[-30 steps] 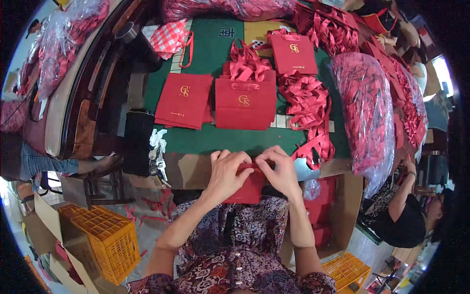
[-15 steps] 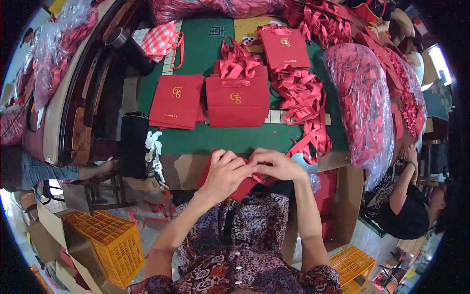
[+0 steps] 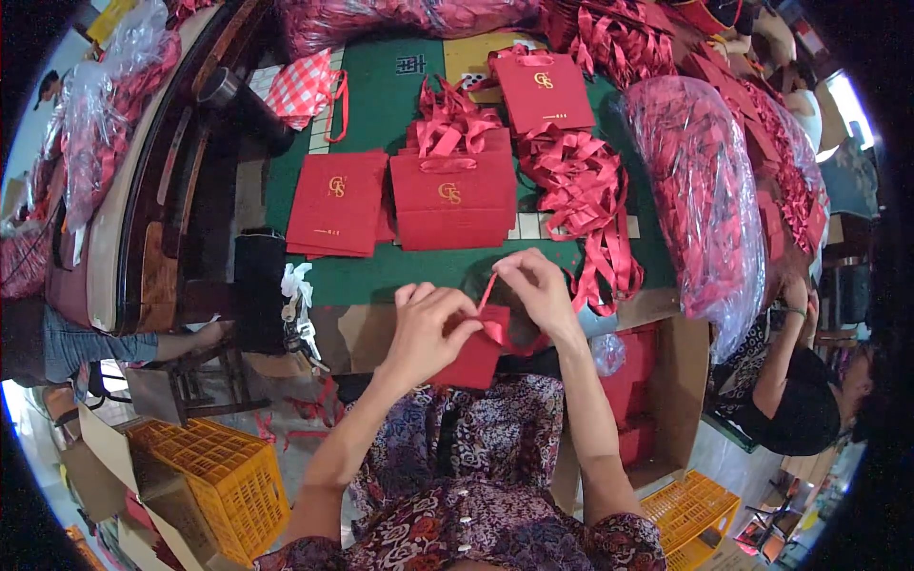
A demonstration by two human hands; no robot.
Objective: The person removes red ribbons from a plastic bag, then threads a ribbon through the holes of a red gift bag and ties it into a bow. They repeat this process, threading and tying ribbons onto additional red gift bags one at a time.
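A red paper gift bag (image 3: 468, 367) hangs over my lap at the table's near edge. My left hand (image 3: 426, 328) is closed on its upper edge, thumb and fingers pinching it. With thumb and forefinger, my right hand (image 3: 539, 290) pulls up one end of a red ribbon (image 3: 489, 289) that runs down to the bag. Beyond my hands stands a stack of red gift bags with ribbon handles (image 3: 453, 205). To its left lies a pile of flat red bags (image 3: 333, 214), and to its right a tangled heap of loose red ribbons (image 3: 576, 186).
The green-topped table (image 3: 357, 278) also carries a black tumbler (image 3: 243, 107), a red checked bag (image 3: 299, 90) and another red bag (image 3: 545, 90). A plastic-wrapped ribbon bundle (image 3: 697, 190) lies at the right. Orange crates (image 3: 219, 476) stand on the floor. Another person (image 3: 804, 381) sits at the right.
My right hand has moved up and away from my left, drawing a ribbon end taut between them. The bag's front is now more exposed. The view has shifted slightly.
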